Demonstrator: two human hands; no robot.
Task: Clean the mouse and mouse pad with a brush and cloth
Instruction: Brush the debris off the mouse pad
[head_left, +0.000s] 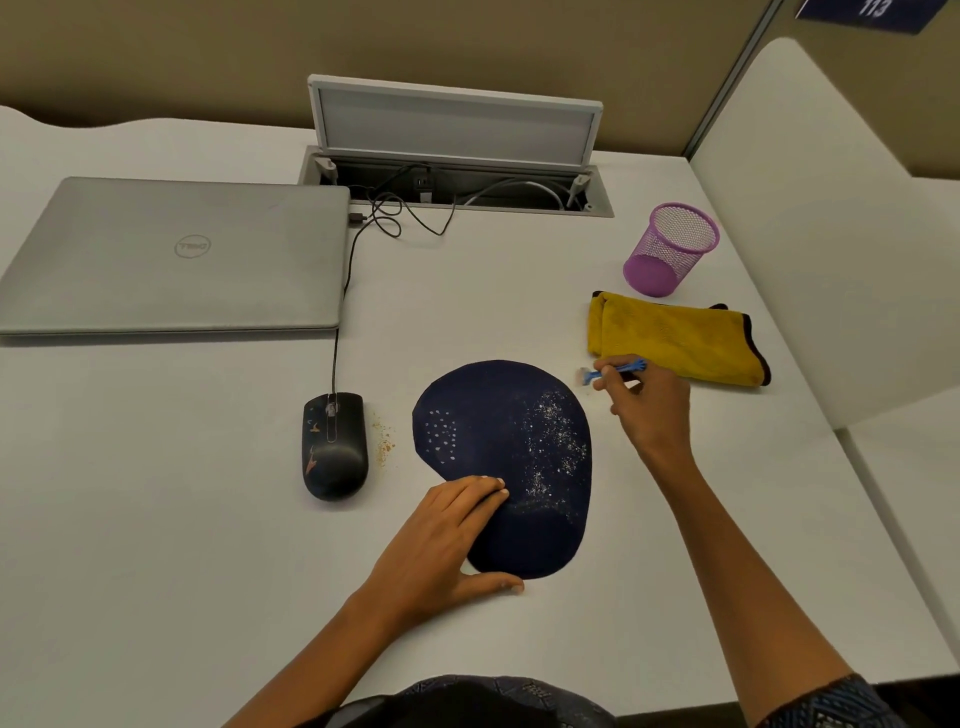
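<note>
A white tabletop (156, 519) stands in a beige-walled cubicle, with a closed laptop (171, 254) and a purple mesh cup (670, 249) on it. The dark mouse pad (514, 447), with white specks on it, lies in the middle. The left hand (441, 540) presses flat on its near edge. The right hand (649, 405) pinches a small blue brush (613, 370) just beyond the pad's right edge, near the yellow cloth (675, 338). The mouse (334, 447) sits left of the pad.
</note>
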